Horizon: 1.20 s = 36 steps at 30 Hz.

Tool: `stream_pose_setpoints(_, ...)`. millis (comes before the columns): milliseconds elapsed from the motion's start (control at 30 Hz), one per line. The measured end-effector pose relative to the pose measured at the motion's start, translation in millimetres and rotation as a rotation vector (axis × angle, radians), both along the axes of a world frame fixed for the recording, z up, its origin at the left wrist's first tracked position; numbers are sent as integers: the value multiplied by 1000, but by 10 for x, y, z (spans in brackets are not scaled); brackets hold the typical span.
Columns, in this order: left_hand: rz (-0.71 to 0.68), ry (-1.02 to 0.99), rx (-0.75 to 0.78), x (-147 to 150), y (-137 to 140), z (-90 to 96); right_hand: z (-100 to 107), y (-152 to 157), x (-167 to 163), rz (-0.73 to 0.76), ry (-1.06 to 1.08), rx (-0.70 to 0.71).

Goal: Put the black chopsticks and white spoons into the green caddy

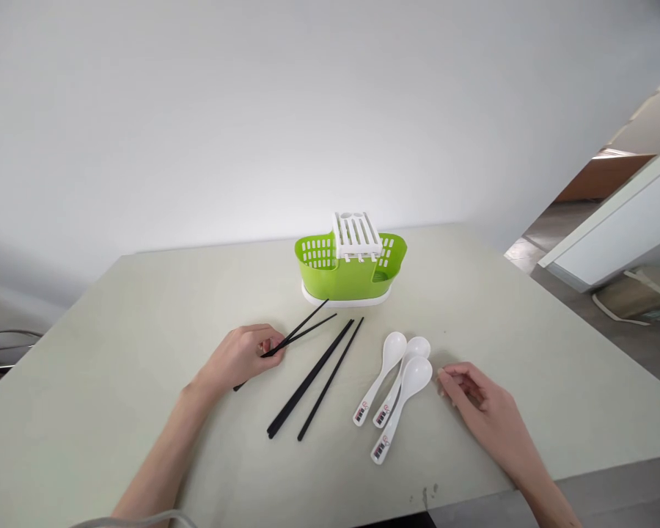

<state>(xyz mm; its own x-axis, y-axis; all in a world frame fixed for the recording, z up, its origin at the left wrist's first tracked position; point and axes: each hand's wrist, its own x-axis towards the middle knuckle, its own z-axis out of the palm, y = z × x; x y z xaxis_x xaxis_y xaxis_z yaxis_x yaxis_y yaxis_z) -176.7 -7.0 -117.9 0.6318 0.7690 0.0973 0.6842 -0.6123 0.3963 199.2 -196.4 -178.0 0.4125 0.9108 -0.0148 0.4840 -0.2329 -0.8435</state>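
My left hand [253, 350] is closed around a pair of black chopsticks [302, 330], whose thin ends cross slightly and point toward the basket. Several more black chopsticks [313, 378] lie on the table just right of that hand; two are side by side and one is apart. Three white spoons [394, 374] rest in a loose group, bowls away from me, two of them overlapping, with dark and red labels on the handles. Close to the right of the spoon bowls, my right hand [478, 403] rests with curled fingers, thumb near the fingertips, and nothing visible in it.
A green slotted basket [322, 282] with a white base and a white slotted rack [357, 233] on top stands near the back of the pale table [209, 282]. Behind rises a white wall [253, 117]. A grey cable [137, 521] crosses the bottom left.
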Motion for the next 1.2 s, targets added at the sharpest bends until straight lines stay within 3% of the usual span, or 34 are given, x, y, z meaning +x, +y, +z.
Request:
stream_pose_setpoints(133, -22, -69, -48, -30, 32, -33, -21, -1, 9, -3, 6, 3)
stream_pose_setpoints(267, 59, -249, -251, 14, -12, 3, -24, -9, 10, -12, 15, -15)
stream_pose_setpoints(500, 246, -1056, -631, 199, -109, 72, 50, -11, -7, -47, 77, 2)
stream_pose_setpoints(633, 344, -1317, -801, 285, -104, -41, 110, -40, -118, -162, 95, 89)
stream_pose_setpoints(767, 386, -1389, -960, 426, -174, -179, 274, -65, -424, -86, 77, 151)
stream_pose_setpoints(967, 356, -1443, -1219, 660, -435, -246, 531, -5, -1020, 348, 125, 84)
stream_pose_setpoints(1200, 195, -1437, -1279, 744, -628, -227, 500, 30, -1421, 396, 427, -126)
